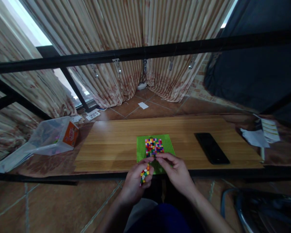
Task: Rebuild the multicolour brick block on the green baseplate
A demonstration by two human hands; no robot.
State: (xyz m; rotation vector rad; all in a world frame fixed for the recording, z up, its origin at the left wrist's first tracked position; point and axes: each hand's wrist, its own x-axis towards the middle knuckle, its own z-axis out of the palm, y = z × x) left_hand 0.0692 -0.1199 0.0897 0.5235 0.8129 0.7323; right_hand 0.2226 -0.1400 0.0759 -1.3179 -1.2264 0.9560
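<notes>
A green studded baseplate [141, 147] lies near the front edge of the wooden board. On it sits a block of small multicoloured bricks [154, 146], set close together. My left hand [137, 179] curls round several loose toy bricks [144, 174], mostly yellow, white, green and red, in its palm. Its thumb and forefinger reach to the near side of the brick block. My right hand [176, 170] pinches at the same spot, its fingertips close to the left ones. Whatever lies between the right fingertips is too small to make out.
A black phone [211, 148] lies on the wooden board [111, 142] to the right. At the left stands a clear plastic box [50, 137] with an orange label. Papers [255, 137] lie at the far right. A black metal bar [145, 53] crosses before the curtains.
</notes>
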